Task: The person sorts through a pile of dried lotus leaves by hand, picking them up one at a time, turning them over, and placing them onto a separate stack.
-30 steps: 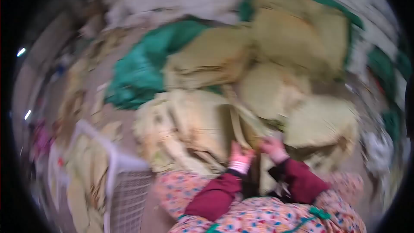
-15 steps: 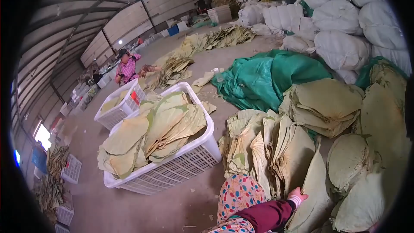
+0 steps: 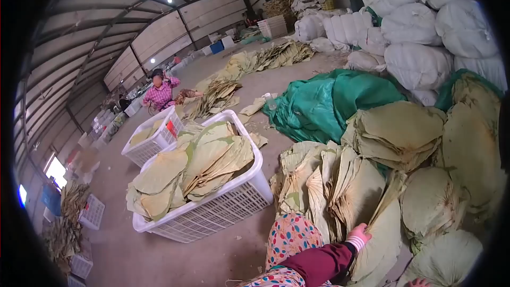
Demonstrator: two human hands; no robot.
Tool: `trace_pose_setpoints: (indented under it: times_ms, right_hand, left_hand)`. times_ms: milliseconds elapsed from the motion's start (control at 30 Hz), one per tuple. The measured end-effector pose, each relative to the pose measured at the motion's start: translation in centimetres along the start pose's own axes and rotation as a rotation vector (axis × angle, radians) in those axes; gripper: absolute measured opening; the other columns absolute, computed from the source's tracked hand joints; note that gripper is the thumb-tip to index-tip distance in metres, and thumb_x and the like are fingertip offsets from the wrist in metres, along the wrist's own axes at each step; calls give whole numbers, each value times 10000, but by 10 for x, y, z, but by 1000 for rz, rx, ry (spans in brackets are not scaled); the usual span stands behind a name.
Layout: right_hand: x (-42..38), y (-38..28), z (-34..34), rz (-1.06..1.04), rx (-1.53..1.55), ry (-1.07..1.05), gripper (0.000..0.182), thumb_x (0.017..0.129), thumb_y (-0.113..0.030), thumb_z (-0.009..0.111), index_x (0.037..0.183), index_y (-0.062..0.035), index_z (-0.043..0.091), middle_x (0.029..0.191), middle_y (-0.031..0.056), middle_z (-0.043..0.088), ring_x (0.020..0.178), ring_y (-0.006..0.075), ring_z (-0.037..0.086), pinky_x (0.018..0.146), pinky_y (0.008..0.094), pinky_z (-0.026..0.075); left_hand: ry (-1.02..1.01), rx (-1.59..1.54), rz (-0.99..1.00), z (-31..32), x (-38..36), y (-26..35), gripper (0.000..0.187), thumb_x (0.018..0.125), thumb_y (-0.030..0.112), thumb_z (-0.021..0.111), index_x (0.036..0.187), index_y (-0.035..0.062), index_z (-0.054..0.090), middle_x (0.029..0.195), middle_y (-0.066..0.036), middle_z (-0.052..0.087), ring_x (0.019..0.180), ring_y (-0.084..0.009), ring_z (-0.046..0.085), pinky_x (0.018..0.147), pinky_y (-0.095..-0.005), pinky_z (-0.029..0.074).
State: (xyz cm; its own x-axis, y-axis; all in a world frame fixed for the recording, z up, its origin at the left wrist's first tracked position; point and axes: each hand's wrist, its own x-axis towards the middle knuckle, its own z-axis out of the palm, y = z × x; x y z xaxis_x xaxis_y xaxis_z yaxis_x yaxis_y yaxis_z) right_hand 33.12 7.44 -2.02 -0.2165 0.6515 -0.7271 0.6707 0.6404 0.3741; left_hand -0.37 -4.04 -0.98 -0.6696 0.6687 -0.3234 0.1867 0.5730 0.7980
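Note:
My left hand [image 3: 360,237], in a maroon sleeve with a striped cuff, is closed on the edge of a large dried leaf [image 3: 383,236], pale green and apparently a lotus leaf. The leaf's upper part is folded over and rises to the right of the hand. At the bottom edge, only a little of my right hand [image 3: 419,283] shows, beside a round leaf [image 3: 445,259]; its grip is hidden. Folded leaves [image 3: 345,180] stand in a row just left of the held leaf. Another round leaf [image 3: 431,202] lies to its right.
A white plastic basket [image 3: 212,218] piled with leaves stands left of me, a second basket [image 3: 146,151] behind it. Green sheeting [image 3: 332,103] lies ahead, with stacked white sacks [image 3: 417,64] beyond. A person [image 3: 159,93] in a checked shirt sits farther off. My patterned knee [image 3: 295,236] is close.
My left hand has moved slightly left and up, and the leaf's upper edge has folded over. My right hand's fingers have come into view at the bottom. The view has tilted up slightly.

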Motion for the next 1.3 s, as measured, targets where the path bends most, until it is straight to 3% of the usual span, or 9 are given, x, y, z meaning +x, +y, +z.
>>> trace_pose_setpoints:
  times_ms: [433, 600, 700, 733, 800, 867, 1000, 1100, 1300]
  right_hand:
    - [41, -7, 2, -173, 272, -40, 603, 779, -520, 401, 1235, -129, 351, 1103, 214, 480, 1027, 333, 471, 876, 373, 374]
    - [-42, -92, -106, -641, 1432, 474, 582, 697, -236, 605, 1178, -48, 337, 1073, 164, 470, 907, 226, 503, 757, 334, 426]
    - [-70, -142, -153, -610, 1550, 653, 531, 629, -206, 640, 1052, -3, 393, 880, 126, 542, 781, 189, 532, 697, 287, 444]
    - [-50, -152, -145, -552, 1483, 745, 467, 636, -149, 639, 1003, -5, 389, 861, 111, 534, 762, 175, 533, 678, 296, 451]
    - [-48, -154, -147, -570, 1617, 723, 428, 635, -105, 634, 982, -8, 403, 842, 102, 532, 755, 167, 531, 666, 289, 452]
    - [-42, -154, -144, -550, 1679, 723, 365, 652, -34, 609, 972, -2, 436, 837, 89, 537, 739, 150, 531, 652, 262, 450]
    - [-32, -153, -131, -789, 2007, 576, 291, 714, -2, 507, 999, 33, 464, 819, 82, 551, 686, 137, 542, 599, 254, 463]
    - [-39, -146, -131, -622, 2228, 306, 238, 741, -28, 450, 968, 31, 487, 793, 77, 548, 645, 136, 536, 554, 253, 467]
    - [-39, -156, -118, -625, 2289, 307, 103, 759, -73, 428, 811, -6, 487, 714, 59, 526, 595, 138, 527, 514, 252, 467]
  left_hand:
    - [-14, -60, 46, -22, -21, 16, 571, 676, 373, 631, 1091, 23, 455, 1014, -187, 550, 948, -315, 528, 810, -340, 412]
    - [-44, 51, 170, 6, -34, 18, 569, 677, 359, 643, 1099, 43, 429, 1040, -186, 521, 976, -327, 495, 805, -357, 408]
    - [-93, -12, 371, 36, -43, 1, 573, 669, 289, 656, 1128, 52, 410, 1086, -182, 489, 1002, -318, 479, 839, -333, 392]
    - [-211, -542, 229, 54, -35, -11, 558, 671, 235, 632, 1147, 57, 401, 1089, -181, 486, 1002, -317, 478, 846, -329, 390]
    - [-284, -760, 200, 49, -37, -8, 552, 669, 157, 587, 1175, 64, 388, 1098, -176, 479, 1005, -314, 474, 858, -323, 386]
    - [-194, -138, 435, 31, -43, -5, 561, 662, 112, 545, 1195, 68, 378, 1114, -169, 471, 1010, -310, 468, 867, -318, 382]
    - [-228, -68, 370, 17, -41, 2, 604, 637, 148, 595, 1200, 92, 382, 1116, -163, 445, 1015, -317, 455, 876, -319, 377]
    - [-15, -3, 383, 13, -49, 12, 621, 617, 199, 663, 1171, 99, 400, 1112, -170, 416, 1002, -338, 444, 873, -334, 378]
    - [-73, -334, 342, 57, -27, -25, 921, 539, 302, 776, 1246, 71, 233, 1152, -152, 409, 1042, -255, 426, 884, -341, 369]
